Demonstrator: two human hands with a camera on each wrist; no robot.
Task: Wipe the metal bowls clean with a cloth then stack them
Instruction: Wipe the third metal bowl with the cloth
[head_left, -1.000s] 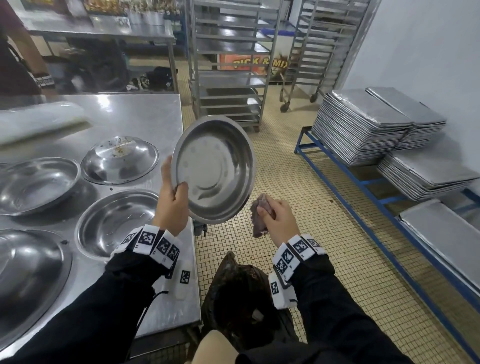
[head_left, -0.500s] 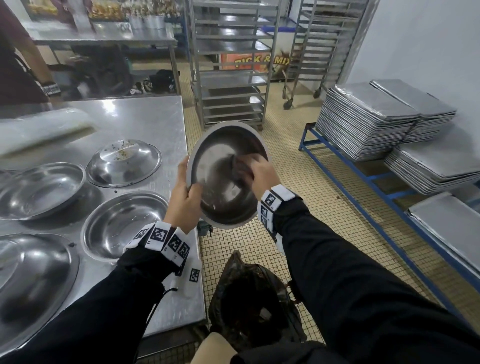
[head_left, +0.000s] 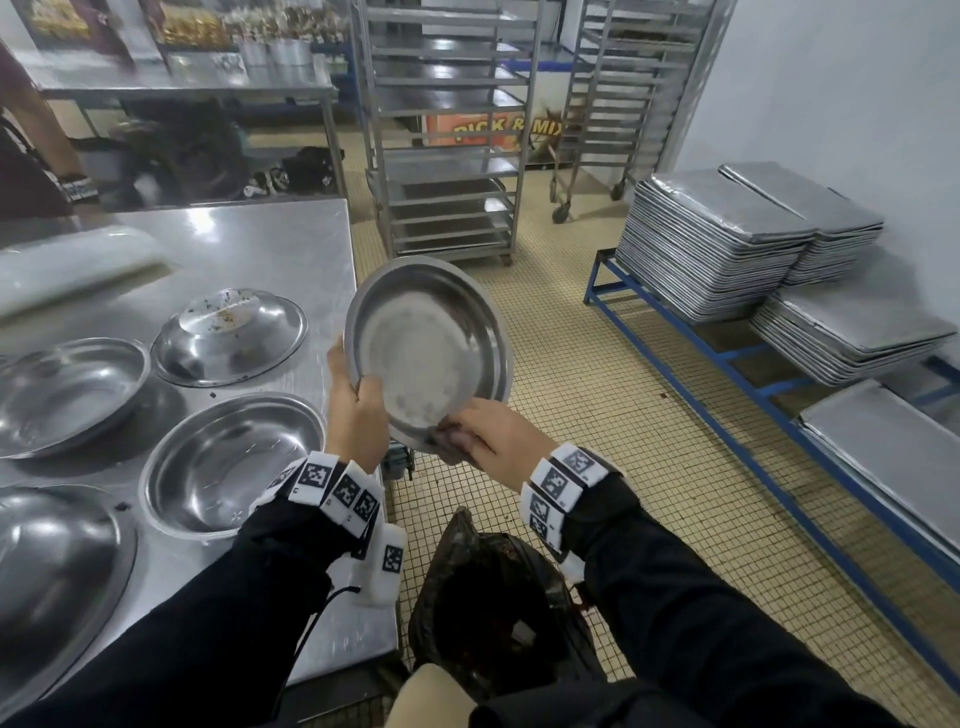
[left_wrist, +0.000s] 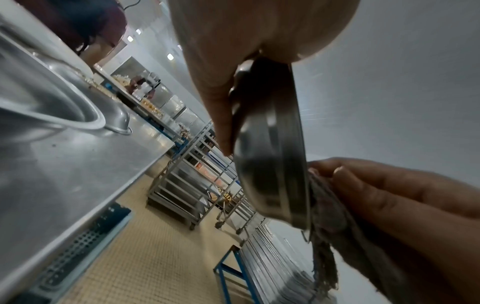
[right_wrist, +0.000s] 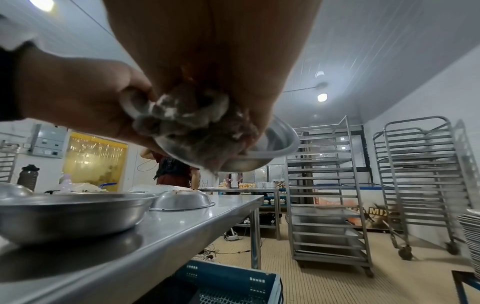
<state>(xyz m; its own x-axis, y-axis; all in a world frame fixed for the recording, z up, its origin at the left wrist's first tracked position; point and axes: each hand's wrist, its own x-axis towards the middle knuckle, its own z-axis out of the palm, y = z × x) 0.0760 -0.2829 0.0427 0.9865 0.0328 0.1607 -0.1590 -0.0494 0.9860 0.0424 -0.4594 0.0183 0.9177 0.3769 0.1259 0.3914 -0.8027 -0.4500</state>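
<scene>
Bowl (head_left: 431, 353): round, shallow, dull-shiny metal, held off the bench edge over the tiled floor, tilted with the hollow facing back toward the wearer. Left hand (head_left: 358, 410) clamped on the near-left rim, thumb inside, fingers behind the wall. Right hand (head_left: 493, 439) at the lowest point of the rim, directly beside the left, fingers bunched round a crumpled grey-brown cloth (head_left: 447, 441) pressed onto the lip. Cloth soft, frayed, threads hanging below the rim in the left wrist view, flecked white in the right wrist view. Bowl's inside hazy and smeared. Likely next: cloth drawn up from the bottom edge across the hollow, right hand nearer for that.

On the flat stainless bench (head_left: 260, 249), well left of the held bowl: wide open-side-up metal bowl (head_left: 234, 457) nearest, upturned metal bowl with brown crumbs on its base (head_left: 228, 332) behind it, another open bowl (head_left: 62, 395) farther left. None stacked yet.
</scene>
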